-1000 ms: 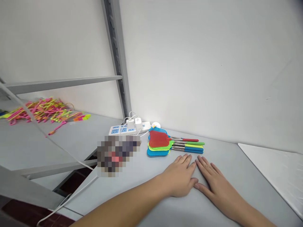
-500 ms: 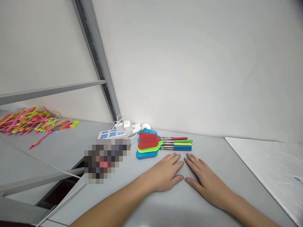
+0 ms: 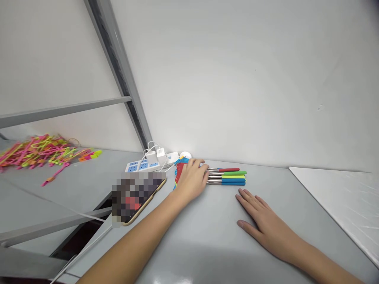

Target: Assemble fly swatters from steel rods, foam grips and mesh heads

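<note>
A stack of fly swatters lies on the grey table, with metal shafts and red, green, yellow and blue handles pointing right. My left hand is over their mesh heads, palm down. Its fingers are apart and slightly bent, and much of the heads is hidden under it. A red head and some blue mesh show at its left side. Flat on the table, to the right of and nearer than the handles, rests my right hand, fingers stretched out and holding nothing.
A phone, partly pixelated, lies left of my left forearm. Behind it is a white power strip with plugs and cables. Pink and yellow plastic pieces are heaped beyond a grey metal frame. A white sheet covers the right side.
My left hand has moved forward and left from the bare table onto the swatter heads. My right hand stays flat on the table. The view has shifted slightly.
</note>
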A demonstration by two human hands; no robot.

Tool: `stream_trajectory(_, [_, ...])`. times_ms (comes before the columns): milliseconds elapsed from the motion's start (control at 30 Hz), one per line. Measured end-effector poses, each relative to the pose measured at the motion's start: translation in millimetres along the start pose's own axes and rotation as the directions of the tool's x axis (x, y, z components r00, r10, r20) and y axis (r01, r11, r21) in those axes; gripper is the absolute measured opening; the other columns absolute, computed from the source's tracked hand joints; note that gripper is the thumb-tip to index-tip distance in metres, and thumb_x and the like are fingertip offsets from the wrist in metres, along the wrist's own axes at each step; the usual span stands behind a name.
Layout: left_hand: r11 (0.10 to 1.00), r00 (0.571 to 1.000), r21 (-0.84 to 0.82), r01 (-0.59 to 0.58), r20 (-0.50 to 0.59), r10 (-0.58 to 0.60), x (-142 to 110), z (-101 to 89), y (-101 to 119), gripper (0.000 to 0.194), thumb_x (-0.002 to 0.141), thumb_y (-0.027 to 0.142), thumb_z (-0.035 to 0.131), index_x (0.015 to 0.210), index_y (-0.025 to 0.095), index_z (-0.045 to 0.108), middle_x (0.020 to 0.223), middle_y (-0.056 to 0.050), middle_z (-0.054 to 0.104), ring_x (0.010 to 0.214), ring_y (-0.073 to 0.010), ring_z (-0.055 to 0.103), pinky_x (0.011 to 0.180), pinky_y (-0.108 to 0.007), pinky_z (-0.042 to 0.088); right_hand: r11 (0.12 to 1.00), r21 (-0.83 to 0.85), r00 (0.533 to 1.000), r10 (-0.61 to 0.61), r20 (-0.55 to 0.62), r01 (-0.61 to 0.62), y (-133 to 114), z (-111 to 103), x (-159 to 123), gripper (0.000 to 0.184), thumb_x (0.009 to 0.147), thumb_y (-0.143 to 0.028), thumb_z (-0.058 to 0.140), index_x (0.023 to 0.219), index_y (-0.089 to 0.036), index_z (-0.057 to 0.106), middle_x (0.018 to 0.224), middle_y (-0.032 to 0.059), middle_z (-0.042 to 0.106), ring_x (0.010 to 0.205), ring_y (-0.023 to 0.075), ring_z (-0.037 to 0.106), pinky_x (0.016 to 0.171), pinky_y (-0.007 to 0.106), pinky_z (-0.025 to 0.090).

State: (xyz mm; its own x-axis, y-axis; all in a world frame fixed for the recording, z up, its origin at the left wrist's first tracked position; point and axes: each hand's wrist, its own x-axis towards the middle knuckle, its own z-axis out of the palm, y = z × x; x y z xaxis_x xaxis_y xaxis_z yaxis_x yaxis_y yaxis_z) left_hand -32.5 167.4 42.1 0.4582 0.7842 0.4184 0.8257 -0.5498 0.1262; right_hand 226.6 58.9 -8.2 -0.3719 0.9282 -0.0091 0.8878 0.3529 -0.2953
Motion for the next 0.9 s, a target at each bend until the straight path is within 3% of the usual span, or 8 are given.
stream_trajectory(133, [0.998,0.997,0.064,0.028,0.073,-0.033,15.7,9.9,-9.8,0.021,0.096,0.026,0.052,0.093,0.019,0.071,0.124,-0.013,0.063,0.118,-0.0352,0.047,0.088,-0.051,0.042,1.000,-0.007,1.000,-0.001,-0.002,0.001,1.2,0.8,-0.2,0.070,0.098,-0.061,0.035,0.158,-0.028,0.020,0.165,0.0010,0.011,0.151,0.0238,0.013,0.123,0.049,0.018])
stream_trajectory(500, [0.997,0.988,0.079,0.027,0.149,-0.039,30.3,14.3,-21.6,0.021,0.093,0.028,0.057,0.078,0.022,0.071,0.124,-0.009,0.066,0.117,-0.0336,0.049,0.090,-0.054,0.043,0.999,-0.020,0.999,-0.035,-0.025,0.035,4.4,3.3,0.0,0.069,0.099,-0.057,0.038,0.158,-0.028,0.019,0.165,0.0034,0.014,0.151,0.0254,0.015,0.122,0.053,0.021])
stream_trajectory(633, [0.994,0.997,0.104,-0.022,0.081,0.014,30.3,-9.3,-6.5,0.021,0.096,0.019,0.049,0.088,0.020,0.068,0.132,-0.011,0.061,0.125,-0.0314,0.045,0.107,-0.062,0.027,0.997,-0.022,0.993,-0.077,-0.090,0.076,6.1,6.0,-1.4,0.062,0.099,-0.051,0.045,0.154,-0.027,0.031,0.162,0.0061,0.027,0.148,0.0272,0.027,0.118,0.053,0.030])
stream_trajectory(700, [0.991,0.998,0.123,-0.051,0.042,0.046,25.1,-30.2,7.2,0.023,0.098,0.016,0.043,0.095,0.018,0.065,0.120,-0.011,0.064,0.123,-0.0288,0.046,0.113,-0.064,0.018,0.993,-0.010,0.967,-0.117,-0.224,0.118,4.8,2.1,-3.9,0.049,0.099,-0.041,0.047,0.146,-0.028,0.043,0.157,0.0069,0.038,0.142,0.0262,0.038,0.111,0.050,0.041])
stream_trajectory(767, [0.987,0.997,0.142,-0.080,0.016,0.079,14.4,-50.3,23.8,0.023,0.100,0.018,0.040,0.096,0.018,0.063,0.104,-0.009,0.066,0.113,-0.0269,0.051,0.114,-0.064,0.015,0.983,-0.024,0.867,-0.174,-0.467,0.184,0.6,-7.4,-7.5,0.039,0.098,-0.028,0.050,0.137,-0.027,0.050,0.149,0.0095,0.046,0.134,0.0256,0.046,0.104,0.046,0.048])
stream_trajectory(833, [0.976,0.988,0.155,-0.151,0.000,0.153,-1.9,-64.2,42.8,0.022,0.100,0.018,0.040,0.095,0.018,0.062,0.097,-0.008,0.065,0.103,-0.0257,0.053,0.114,-0.064,0.016,0.964,-0.133,0.665,-0.256,-0.702,0.231,-6.8,-20.2,-11.4,0.041,0.093,-0.018,0.057,0.133,-0.025,0.052,0.137,0.0130,0.052,0.127,0.0277,0.050,0.102,0.048,0.046])
stream_trajectory(867, [0.972,0.982,0.138,-0.189,0.013,0.189,-11.7,-68.2,52.9,0.022,0.100,0.019,0.040,0.095,0.018,0.061,0.097,-0.007,0.065,0.102,-0.0255,0.053,0.114,-0.064,0.016,0.949,-0.222,0.564,-0.311,-0.765,0.223,-11.4,-26.2,-13.3,0.043,0.090,-0.016,0.062,0.131,-0.023,0.053,0.132,0.0141,0.054,0.123,0.0293,0.052,0.103,0.052,0.043])
stream_trajectory(900, [0.968,0.974,0.102,-0.227,0.037,0.225,-21.9,-70.1,63.0,0.021,0.099,0.020,0.041,0.095,0.018,0.061,0.097,-0.007,0.065,0.102,-0.0255,0.053,0.114,-0.064,0.016,0.929,-0.314,0.499,-0.371,-0.784,0.196,-16.5,-31.0,-15.3,0.044,0.087,-0.016,0.066,0.129,-0.022,0.054,0.127,0.0147,0.056,0.119,0.0303,0.054,0.104,0.056,0.039])
